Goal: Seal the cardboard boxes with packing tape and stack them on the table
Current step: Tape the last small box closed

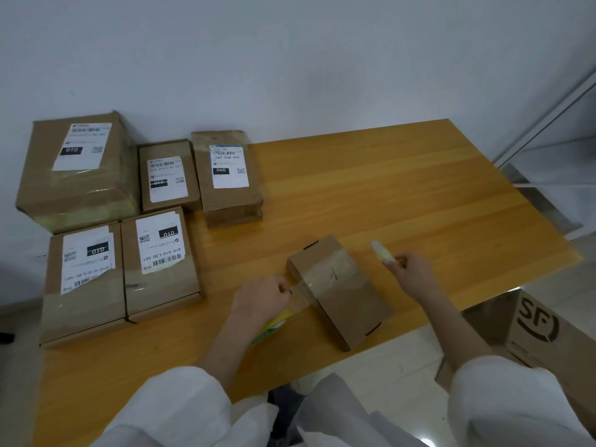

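A small plain cardboard box [338, 290] lies flat near the front of the wooden table [403, 188], with a band of clear tape across its top. My left hand [259, 298] grips a roll of clear packing tape [274, 324] at the box's left edge; a stretch of tape runs from the roll onto the box. My right hand [409, 274] is to the right of the box, above the table, and holds a small pale yellow cutter [383, 251] that points up and away.
Several labelled, taped boxes sit at the table's left: a large one [77, 169] at the back, two small ones [167, 175] [227, 175] beside it, and two flat ones [84, 282] [161, 262] in front. An open carton [541, 330] stands on the floor at right.
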